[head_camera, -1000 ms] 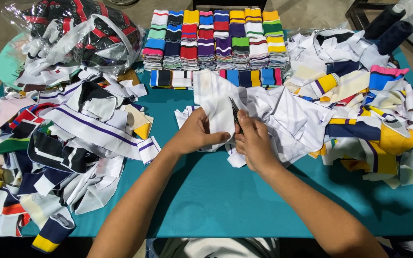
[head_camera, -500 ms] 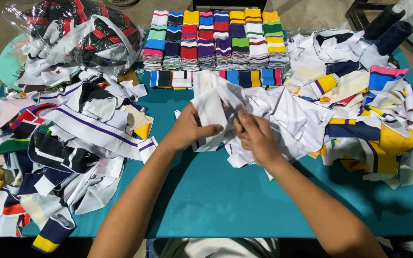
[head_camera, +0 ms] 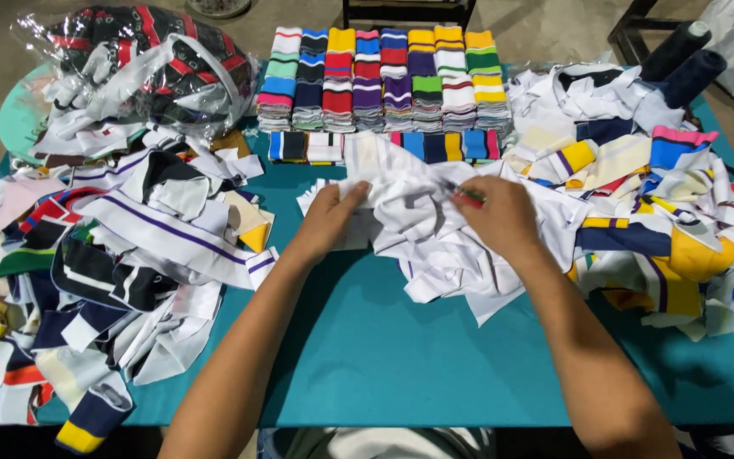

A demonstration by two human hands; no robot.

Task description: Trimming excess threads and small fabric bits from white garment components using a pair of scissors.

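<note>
White knit fabric pieces [head_camera: 435,229] lie bunched at the middle of the teal counter [head_camera: 384,357], and both of your hands are on them. Your left hand [head_camera: 333,217] grips the left edge of the bunch, fingers curled over the cloth with the thumb under it. Your right hand [head_camera: 503,217] rests on top of the right side of the same bunch, clenched around a small red-and-green tool [head_camera: 467,195] whose tip pokes out toward the left; what kind of tool it is you cannot tell from here.

Behind the white pieces, along the far side of the counter, stand neat stacks of folded striped knit bands [head_camera: 384,81] in red, blue, purple, green, yellow and white, with a short row of loose striped bands [head_camera: 443,144] lying flat just in front of them. To your left spreads a loose heap of collars and cuffs [head_camera: 112,263] in white, navy, purple-striped and yellow. Beyond that heap sits a clear plastic bag [head_camera: 155,68] stuffed with dark red-and-black knit pieces. To your right lies another heap of mixed trims [head_camera: 664,221], white, yellow, navy and pink, touching the white bunch under your right hand. Two dark thread cones [head_camera: 677,59] stand at the far right corner.
</note>
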